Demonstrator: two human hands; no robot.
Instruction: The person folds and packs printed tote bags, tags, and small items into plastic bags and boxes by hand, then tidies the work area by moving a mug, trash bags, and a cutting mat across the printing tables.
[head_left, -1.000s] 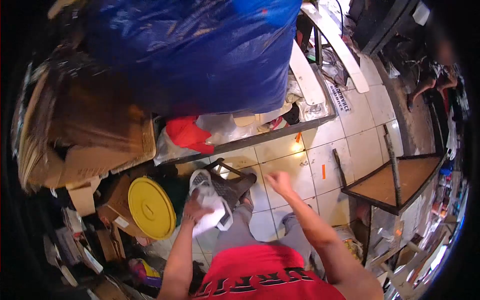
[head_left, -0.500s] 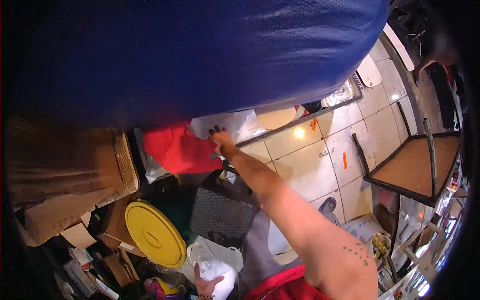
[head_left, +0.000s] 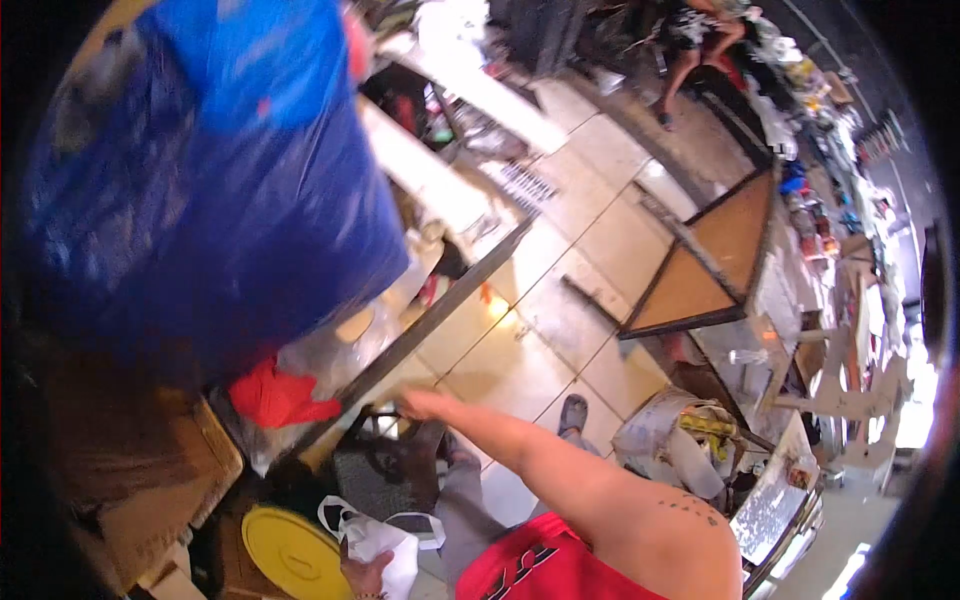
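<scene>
My right hand (head_left: 422,402) is smeared by motion at the end of my outstretched arm, above a dark grey textured seat (head_left: 370,475). Its fingers are too blurred to read, and I cannot tell whether it touches the dark frame beside the seat. A red cloth (head_left: 280,395) lies crumpled to the left, apart from that hand. Low in the view, my left hand (head_left: 365,575) closes on a white bag (head_left: 395,555) whose loop handles stand up. Close by the left hand is a round yellow lid (head_left: 290,550).
A big blue plastic-wrapped bundle (head_left: 270,210) fills the upper left. Cardboard boxes (head_left: 190,470) stand below it. On the tiled floor (head_left: 510,360) rests an upturned table-like frame (head_left: 690,290). A bucket (head_left: 650,430) holds yellow material. Another person (head_left: 690,70) is at the far top.
My view has swung, showing more floor and clutter at right. My right hand has drawn away from the red cloth, which stays behind. My left hand's spread fingers have closed on the white bag.
</scene>
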